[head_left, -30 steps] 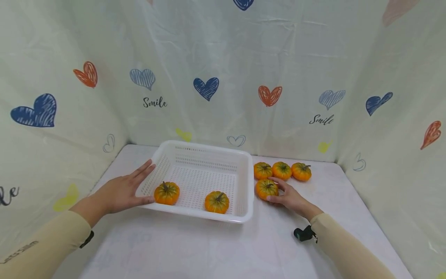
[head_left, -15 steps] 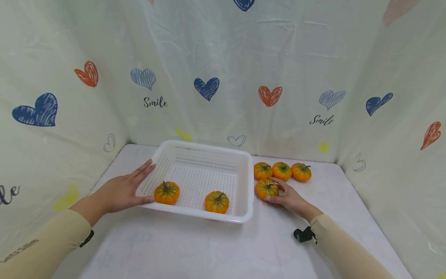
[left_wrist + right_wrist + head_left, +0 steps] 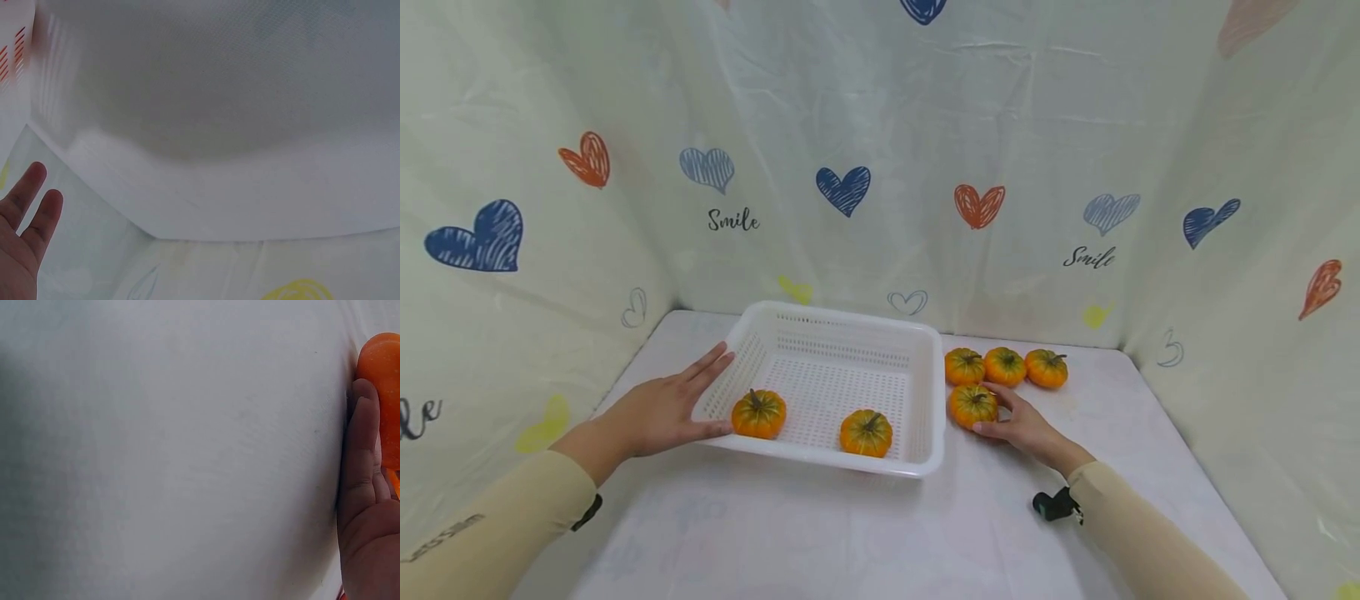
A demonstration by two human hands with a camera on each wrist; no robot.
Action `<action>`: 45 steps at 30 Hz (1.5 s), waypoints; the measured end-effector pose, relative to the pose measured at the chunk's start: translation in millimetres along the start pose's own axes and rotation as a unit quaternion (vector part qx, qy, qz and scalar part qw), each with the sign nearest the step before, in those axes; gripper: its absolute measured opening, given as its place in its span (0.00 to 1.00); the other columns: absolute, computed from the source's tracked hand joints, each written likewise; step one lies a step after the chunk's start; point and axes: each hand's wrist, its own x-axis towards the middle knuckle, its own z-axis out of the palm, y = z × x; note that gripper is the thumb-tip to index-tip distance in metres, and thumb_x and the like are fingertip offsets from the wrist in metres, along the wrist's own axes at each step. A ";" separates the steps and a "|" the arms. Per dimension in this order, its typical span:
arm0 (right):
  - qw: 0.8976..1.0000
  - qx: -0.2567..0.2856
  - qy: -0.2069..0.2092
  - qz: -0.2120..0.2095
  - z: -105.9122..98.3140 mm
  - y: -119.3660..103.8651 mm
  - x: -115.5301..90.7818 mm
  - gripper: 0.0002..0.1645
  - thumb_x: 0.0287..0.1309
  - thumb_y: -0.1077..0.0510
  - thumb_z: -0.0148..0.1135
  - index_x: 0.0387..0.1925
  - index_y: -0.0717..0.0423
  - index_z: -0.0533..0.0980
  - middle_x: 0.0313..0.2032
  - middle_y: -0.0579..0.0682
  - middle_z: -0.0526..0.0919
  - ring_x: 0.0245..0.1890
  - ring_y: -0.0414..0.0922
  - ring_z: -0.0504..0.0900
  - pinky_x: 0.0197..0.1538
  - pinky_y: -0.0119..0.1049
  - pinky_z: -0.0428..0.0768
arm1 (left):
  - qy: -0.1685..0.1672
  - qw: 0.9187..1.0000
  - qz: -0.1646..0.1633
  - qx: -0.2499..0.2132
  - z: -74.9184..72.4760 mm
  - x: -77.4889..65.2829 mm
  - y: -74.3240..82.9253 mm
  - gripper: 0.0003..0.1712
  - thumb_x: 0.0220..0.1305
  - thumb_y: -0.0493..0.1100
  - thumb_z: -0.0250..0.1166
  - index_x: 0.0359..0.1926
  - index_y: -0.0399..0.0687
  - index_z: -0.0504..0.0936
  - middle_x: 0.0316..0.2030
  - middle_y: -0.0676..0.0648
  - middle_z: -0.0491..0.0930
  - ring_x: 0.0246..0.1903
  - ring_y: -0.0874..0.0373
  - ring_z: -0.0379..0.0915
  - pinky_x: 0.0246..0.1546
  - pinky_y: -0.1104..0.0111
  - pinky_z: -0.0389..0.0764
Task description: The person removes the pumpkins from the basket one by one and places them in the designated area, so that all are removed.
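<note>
My right hand point(image 3: 1026, 425) holds a small orange and green pumpkin point(image 3: 973, 406) on the table, thumb on its near side and fingers round the far side. In the right wrist view, the orange pumpkin point(image 3: 382, 394) shows at the right edge against the fingers point(image 3: 360, 447). Against the left end of a white slotted plastic basket point(image 3: 805, 455) rests my left hand point(image 3: 658, 412), its fingers spread and straight. Two similar pumpkins lie inside the basket, one at the front left point(image 3: 759, 414) and another at the front right point(image 3: 866, 433). The left wrist view catches only some left fingers point(image 3: 42, 219).
Behind the held pumpkin, three more pumpkins sit in a row: a left one point(image 3: 964, 367), a middle one point(image 3: 1004, 367) and a right one point(image 3: 1047, 368). A white cloth covers the table point(image 3: 820, 533). Curtains point(image 3: 895, 125) printed with hearts enclose the back and sides.
</note>
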 end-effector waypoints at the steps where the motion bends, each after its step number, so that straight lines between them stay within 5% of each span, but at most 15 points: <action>1: 1.000 0.001 0.000 -0.002 -0.2 0.0 -0.3 0.56 0.52 0.42 0.76 0.75 0.49 0.56 0.74 0.66 0.54 0.71 0.65 0.55 0.67 0.65 0.58 | 0.001 1.000 0.000 0.001 0.1 0.1 -0.2 0.60 0.59 0.77 0.56 0.80 0.51 0.45 0.79 0.44 0.42 0.57 0.32 0.73 0.49 0.41 0.78; 10: 1.000 0.009 -0.006 -0.003 -2.5 0.9 -5.0 0.57 0.51 0.46 0.77 0.76 0.49 0.55 0.73 0.65 0.56 0.70 0.65 0.58 0.67 0.65 0.59 | 0.003 1.000 0.001 0.001 1.7 -1.4 1.2 0.60 0.59 0.77 0.56 0.80 0.49 0.46 0.79 0.44 0.42 0.56 0.31 0.73 0.49 0.40 0.77; 17: 0.999 -0.029 -0.013 0.000 -14.7 -6.3 -24.0 0.57 0.56 0.48 0.74 0.77 0.55 0.51 0.70 0.65 0.62 0.53 0.54 0.79 0.61 0.57 0.73 | 0.009 1.000 0.013 0.001 0.9 -1.7 2.4 0.59 0.60 0.76 0.55 0.79 0.46 0.48 0.79 0.44 0.42 0.55 0.32 0.74 0.49 0.41 0.78; 23: 0.997 -0.074 -0.014 -0.023 -44.9 -22.6 -36.3 0.56 0.59 0.46 0.71 0.77 0.57 0.48 0.70 0.64 0.64 0.60 0.64 0.73 0.60 0.62 0.71 | 0.007 1.000 0.009 0.002 0.1 -0.6 1.7 0.59 0.61 0.75 0.56 0.79 0.47 0.48 0.79 0.44 0.42 0.55 0.33 0.74 0.50 0.42 0.78; 27: 0.994 -0.087 -0.007 -0.065 -64.4 -53.9 -35.5 0.57 0.59 0.44 0.70 0.78 0.53 0.47 0.70 0.64 0.63 0.65 0.68 0.66 0.60 0.64 0.70 | 0.005 1.000 0.009 -0.002 -0.5 -2.0 0.9 0.59 0.61 0.76 0.56 0.79 0.46 0.48 0.79 0.44 0.42 0.55 0.33 0.74 0.49 0.42 0.78; 33: 0.987 -0.087 -0.022 -0.135 -70.2 -126.1 -15.7 0.55 0.60 0.48 0.71 0.79 0.44 0.49 0.71 0.58 0.62 0.54 0.58 0.79 0.57 0.55 0.77 | 0.007 1.000 0.009 -0.001 0.5 -3.3 -2.4 0.59 0.61 0.76 0.55 0.79 0.46 0.48 0.79 0.44 0.42 0.55 0.33 0.74 0.49 0.42 0.78; 39: 0.977 -0.115 -0.063 -0.170 -41.4 -191.2 6.5 0.54 0.57 0.44 0.72 0.78 0.35 0.51 0.71 0.49 0.64 0.51 0.49 0.82 0.54 0.50 0.80 | 0.007 1.000 0.009 0.003 -0.1 -1.1 -2.6 0.59 0.61 0.75 0.56 0.79 0.48 0.47 0.79 0.43 0.42 0.56 0.33 0.74 0.49 0.41 0.78; 45: 0.973 -0.094 -0.124 -0.172 5.6 -228.0 32.2 0.53 0.58 0.45 0.72 0.78 0.37 0.52 0.72 0.50 0.63 0.54 0.48 0.80 0.58 0.50 0.78 | 0.003 1.000 0.011 -0.002 0.5 0.1 -1.9 0.58 0.61 0.75 0.56 0.80 0.50 0.46 0.79 0.44 0.42 0.56 0.33 0.73 0.50 0.40 0.77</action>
